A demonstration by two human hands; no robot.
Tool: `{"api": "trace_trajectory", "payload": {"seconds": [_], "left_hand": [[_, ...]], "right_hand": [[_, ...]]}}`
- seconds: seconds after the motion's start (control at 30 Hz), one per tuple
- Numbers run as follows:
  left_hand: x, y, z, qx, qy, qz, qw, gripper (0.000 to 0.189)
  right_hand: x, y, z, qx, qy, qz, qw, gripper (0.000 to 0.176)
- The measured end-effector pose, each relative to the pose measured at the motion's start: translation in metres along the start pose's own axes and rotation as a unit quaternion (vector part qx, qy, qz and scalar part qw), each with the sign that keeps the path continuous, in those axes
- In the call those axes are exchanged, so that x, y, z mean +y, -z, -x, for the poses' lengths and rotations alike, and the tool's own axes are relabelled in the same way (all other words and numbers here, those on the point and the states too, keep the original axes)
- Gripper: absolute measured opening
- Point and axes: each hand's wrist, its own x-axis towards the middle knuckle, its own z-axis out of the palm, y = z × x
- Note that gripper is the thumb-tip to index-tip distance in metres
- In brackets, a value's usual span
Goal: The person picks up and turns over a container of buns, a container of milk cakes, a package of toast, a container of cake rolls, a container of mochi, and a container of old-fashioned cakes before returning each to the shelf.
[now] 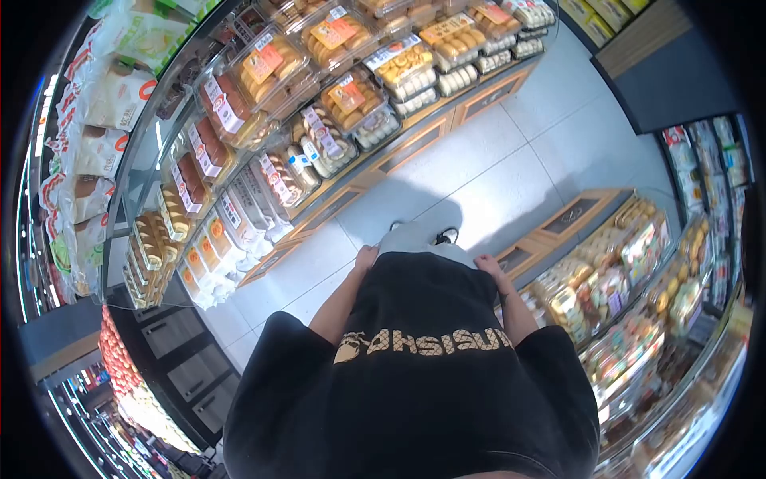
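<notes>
My left hand (367,257) is low at my left side, beside the hem of my black shirt (431,295) and my light grey trousers (427,239). On the other side, my right hand (486,263) is at about the same height, next to the shirt's right edge. Both hands look small from here, and their fingers are partly hidden. I cannot make out whether they touch the cloth. Nothing from the shelves shows in either hand. The nearest goods on the left are packs of twisted pastries (279,180) in clear plastic.
A tiered display of boxed biscuits (329,33) and brown cakes (190,182) curves along the left and far side. At the right stands a wood-fronted shelf (566,223) with packaged baked goods (586,291). Grey floor tiles (503,160) run between them. Dark drawers (179,359) are at lower left.
</notes>
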Motion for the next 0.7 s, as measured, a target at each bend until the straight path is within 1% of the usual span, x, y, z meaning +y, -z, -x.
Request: {"api": "trace_trajectory", "payload": {"seconds": [0.03,0.07,0.1,0.13,0.17,0.23,0.3,0.33,0.4,0.47,0.57,0.63,0.67,0.7], "left_hand": [[0.000,-0.006,-0.006,0.005,0.000,0.006,1.000,0.048],[0.000,-0.014,-0.012,0.021,0.001,0.006,1.000,0.046],[0.005,-0.021,-0.018,0.036,0.002,0.006,0.999,0.044],[0.021,-0.021,-0.016,0.036,0.007,0.010,0.999,0.044],[0.036,-0.022,-0.014,0.045,0.023,0.035,0.998,0.042],[0.061,-0.024,-0.020,0.051,0.043,0.062,0.996,0.040],[0.088,-0.025,-0.042,0.048,0.037,0.060,0.996,0.037],[0.103,-0.027,-0.052,0.046,0.024,0.052,0.997,0.035],[0.136,-0.029,-0.082,0.046,-0.001,0.047,0.998,0.035],[0.175,-0.030,-0.114,0.047,-0.028,0.046,0.997,0.035],[0.241,-0.018,-0.161,0.077,-0.024,0.068,0.994,0.033],[0.283,-0.009,-0.191,0.053,-0.065,0.094,0.992,0.032],[0.300,-0.005,-0.206,0.011,-0.079,0.129,0.988,0.031],[0.323,0.004,-0.211,0.010,-0.081,0.131,0.988,0.031]], "right_hand": [[-0.001,0.007,-0.009,-0.025,-0.006,0.020,0.999,0.032],[-0.001,0.013,-0.016,-0.019,-0.006,0.014,1.000,0.042],[-0.011,0.021,-0.022,-0.020,-0.004,0.019,1.000,0.042],[-0.018,0.026,-0.024,-0.022,-0.021,0.020,0.999,0.042],[-0.023,0.031,-0.025,-0.024,-0.040,0.021,0.999,0.042],[-0.028,0.047,-0.035,-0.025,-0.043,0.041,0.998,0.041],[-0.039,0.067,-0.048,-0.030,-0.028,-0.008,0.999,0.040],[-0.046,0.079,-0.051,-0.025,-0.030,-0.006,0.999,0.040],[-0.059,0.104,-0.058,-0.019,-0.059,-0.077,0.995,0.038],[-0.075,0.133,-0.067,0.000,-0.054,-0.064,0.996,0.038],[-0.093,0.171,-0.090,0.023,-0.040,-0.034,0.998,0.037],[-0.110,0.189,-0.109,0.035,-0.030,-0.017,0.999,0.036],[-0.116,0.199,-0.120,0.039,-0.027,-0.007,0.999,0.036],[-0.130,0.210,-0.125,0.043,-0.027,0.004,0.999,0.035]]}}
